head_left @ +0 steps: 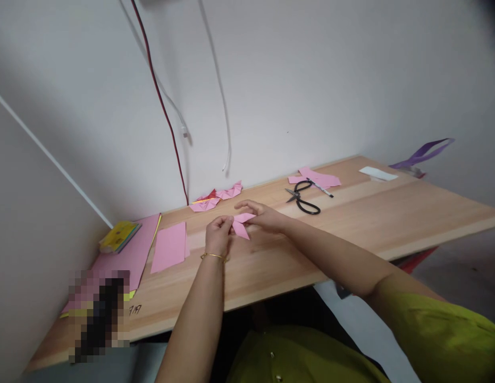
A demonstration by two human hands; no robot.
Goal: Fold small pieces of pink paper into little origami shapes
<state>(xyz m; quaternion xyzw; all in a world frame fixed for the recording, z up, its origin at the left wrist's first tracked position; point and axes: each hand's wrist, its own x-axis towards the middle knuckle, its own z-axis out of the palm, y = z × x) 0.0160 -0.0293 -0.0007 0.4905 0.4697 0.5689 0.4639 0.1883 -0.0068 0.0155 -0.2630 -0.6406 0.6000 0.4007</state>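
A small folded piece of pink paper [241, 230] with two pointed flaps is held above the wooden table. My left hand [218, 234], with a thin gold bracelet at the wrist, pinches its left end between thumb and fingers. My right hand [263, 215] is at the paper's right side, its index finger raised and curved; the thumb and the other fingers are partly hidden, so its grip does not show clearly. Behind my hands, folded pink paper pieces [229, 192] lie against the wall. Flat pink sheets [169, 247] rest to the left of my left hand.
Black-handled scissors [307, 205] and a pen [322, 189] lie right of my hands, by pink paper scraps [329, 180]. A white strip [378, 173] is farther right. Large pink sheets [141, 239] carry a yellow pack [118, 236] at left. A red-black cable [163, 106] hangs down the wall.
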